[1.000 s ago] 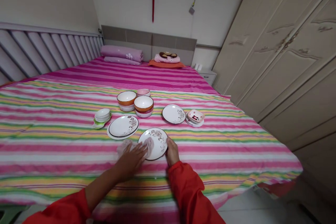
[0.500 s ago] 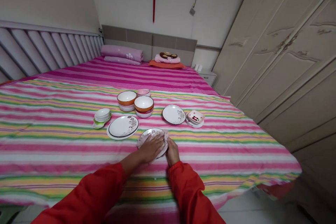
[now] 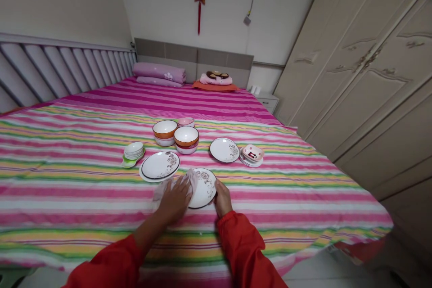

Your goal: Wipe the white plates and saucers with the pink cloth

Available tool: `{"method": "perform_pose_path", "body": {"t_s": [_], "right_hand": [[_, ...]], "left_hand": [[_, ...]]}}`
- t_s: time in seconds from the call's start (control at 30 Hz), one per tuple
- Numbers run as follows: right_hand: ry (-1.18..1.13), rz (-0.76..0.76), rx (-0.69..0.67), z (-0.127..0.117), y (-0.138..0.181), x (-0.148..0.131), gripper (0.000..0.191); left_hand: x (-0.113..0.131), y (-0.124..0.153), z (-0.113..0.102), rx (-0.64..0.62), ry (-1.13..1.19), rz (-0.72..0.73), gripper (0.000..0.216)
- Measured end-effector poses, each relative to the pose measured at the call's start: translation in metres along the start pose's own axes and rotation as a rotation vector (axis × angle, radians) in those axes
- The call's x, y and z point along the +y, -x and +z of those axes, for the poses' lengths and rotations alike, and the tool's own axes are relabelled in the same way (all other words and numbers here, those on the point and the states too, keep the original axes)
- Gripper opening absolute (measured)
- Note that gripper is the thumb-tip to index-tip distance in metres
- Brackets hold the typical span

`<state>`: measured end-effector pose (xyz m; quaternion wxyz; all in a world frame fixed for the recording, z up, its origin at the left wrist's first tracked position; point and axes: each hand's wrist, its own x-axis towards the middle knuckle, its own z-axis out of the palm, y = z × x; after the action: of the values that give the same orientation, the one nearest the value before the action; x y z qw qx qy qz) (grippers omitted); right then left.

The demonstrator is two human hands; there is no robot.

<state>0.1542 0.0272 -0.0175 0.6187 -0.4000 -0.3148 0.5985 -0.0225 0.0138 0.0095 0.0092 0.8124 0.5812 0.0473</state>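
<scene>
A white plate (image 3: pixel 203 189) with a dark rim and brown flower print lies before me on the striped cloth. My right hand (image 3: pixel 222 197) grips its right edge, fingers closed around the rim. Over the plate's left side, my left hand (image 3: pixel 176 198) presses a pale cloth (image 3: pixel 192 180), part of which trails out to the left, blurred by motion. Just beyond the left hand sit a larger flowered plate (image 3: pixel 158 165) and the plate under it. Another flowered plate (image 3: pixel 222 149) lies behind the right hand.
Stacked bowls (image 3: pixel 186 135) stand at the middle, with further bowls (image 3: pixel 164 129) beside them. Small white dishes (image 3: pixel 133 149) rest on a green dish at left; a pink square dish (image 3: pixel 253 152) tops small plates at right. Rolled bedding (image 3: pixel 160 73) lies by the headboard. A wardrobe (image 3: pixel 357 63) lines the right.
My left hand has slid left with the cloth, uncovering the plate's flower print. My right hand keeps hold of the rim in nearly the same place.
</scene>
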Motion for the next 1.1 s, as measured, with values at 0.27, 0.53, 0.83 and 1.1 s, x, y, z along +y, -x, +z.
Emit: {"method": "perform_pose_path", "body": {"t_s": [0.27, 0.53, 0.83, 1.1], "right_hand": [[-0.072, -0.007, 0.018, 0.008, 0.005, -0.009, 0.036], [-0.06, -0.037, 0.0, 0.0, -0.003, -0.004, 0.036], [-0.049, 0.034, -0.023, -0.002, -0.004, 0.004, 0.036], [-0.032, 0.018, -0.007, -0.001, -0.002, 0.002, 0.043]], "left_hand": [[0.02, 0.033, 0.007, -0.06, 0.114, 0.32, 0.043], [0.046, -0.025, 0.01, -0.036, 0.164, 0.333, 0.048], [0.026, -0.06, -0.003, -0.126, 0.119, 0.067, 0.052], [-0.01, -0.012, -0.004, -0.064, 0.053, 0.063, 0.047]]}}
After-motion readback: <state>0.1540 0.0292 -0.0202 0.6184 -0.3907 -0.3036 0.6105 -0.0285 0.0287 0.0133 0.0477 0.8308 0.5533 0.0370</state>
